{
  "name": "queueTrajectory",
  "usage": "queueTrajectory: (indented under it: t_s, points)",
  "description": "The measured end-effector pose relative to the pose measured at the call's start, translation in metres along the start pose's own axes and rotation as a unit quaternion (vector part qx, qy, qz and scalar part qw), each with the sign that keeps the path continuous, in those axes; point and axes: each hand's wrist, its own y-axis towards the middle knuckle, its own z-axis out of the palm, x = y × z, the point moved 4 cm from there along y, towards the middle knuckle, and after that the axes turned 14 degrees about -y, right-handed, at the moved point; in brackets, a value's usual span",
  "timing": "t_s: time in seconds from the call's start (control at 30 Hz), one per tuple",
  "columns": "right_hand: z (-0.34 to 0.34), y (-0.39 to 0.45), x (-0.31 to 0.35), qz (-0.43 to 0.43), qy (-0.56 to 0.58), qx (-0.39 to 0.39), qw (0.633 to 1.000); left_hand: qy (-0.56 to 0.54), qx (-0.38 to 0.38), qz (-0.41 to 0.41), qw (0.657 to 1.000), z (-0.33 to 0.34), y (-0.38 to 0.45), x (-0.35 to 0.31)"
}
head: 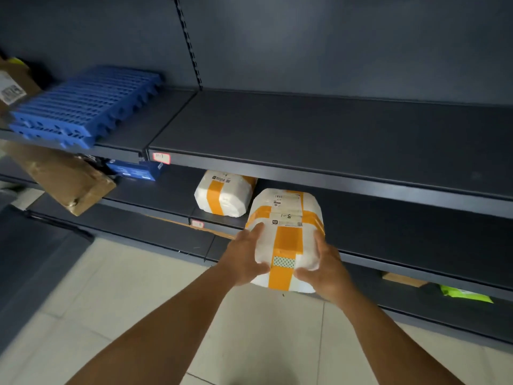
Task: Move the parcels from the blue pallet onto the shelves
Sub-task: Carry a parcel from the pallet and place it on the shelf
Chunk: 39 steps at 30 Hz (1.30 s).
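Note:
I hold a white parcel (pixel 286 240) wrapped with orange tape and carrying printed labels. My left hand (pixel 244 257) grips its left side and my right hand (pixel 324 269) its right side. It hangs at the front edge of the middle dark shelf (pixel 402 234), over the floor. A second white parcel with orange tape (pixel 224 193) lies on that same shelf, just to the left and further back. Two blue plastic pallets (pixel 86 104) are stacked on the upper shelf (pixel 333 140) at the left.
A brown cardboard box (pixel 63 179) juts out from the left under the upper shelf, beside a dark blue box (pixel 133 169). Another cardboard box (pixel 14 81) sits behind the pallets. A green bag (pixel 466 294) lies on the lowest shelf at right. Beige tiled floor (pixel 125 301) below.

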Motion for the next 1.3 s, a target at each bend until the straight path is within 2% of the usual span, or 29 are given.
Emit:
queueTrajectory:
  t_s: [0.4,0.8,1.0,1.2,1.3]
  points:
    - [0.027,0.154,-0.024,-0.029,-0.008,-0.076,0.997,0.035,-0.043,0.061,0.997,0.020,0.156,0.045]
    - [0.045,0.238,-0.022,-0.031,0.002,-0.130,0.991,0.154,-0.076,0.085,0.982,0.009,0.230,0.045]
    - [0.040,0.221,-0.018,-0.016,-0.074,-0.115,0.991,0.183,-0.064,0.065,0.979,0.006,0.215,0.039]
    - [0.030,0.155,-0.009,-0.009,-0.241,-0.073,0.968,0.254,-0.043,0.061,0.964,0.006,0.153,0.019]
    - [0.013,0.107,0.001,-0.010,-0.272,-0.048,0.961,0.259,-0.023,0.070,0.963,0.003,0.110,-0.002]
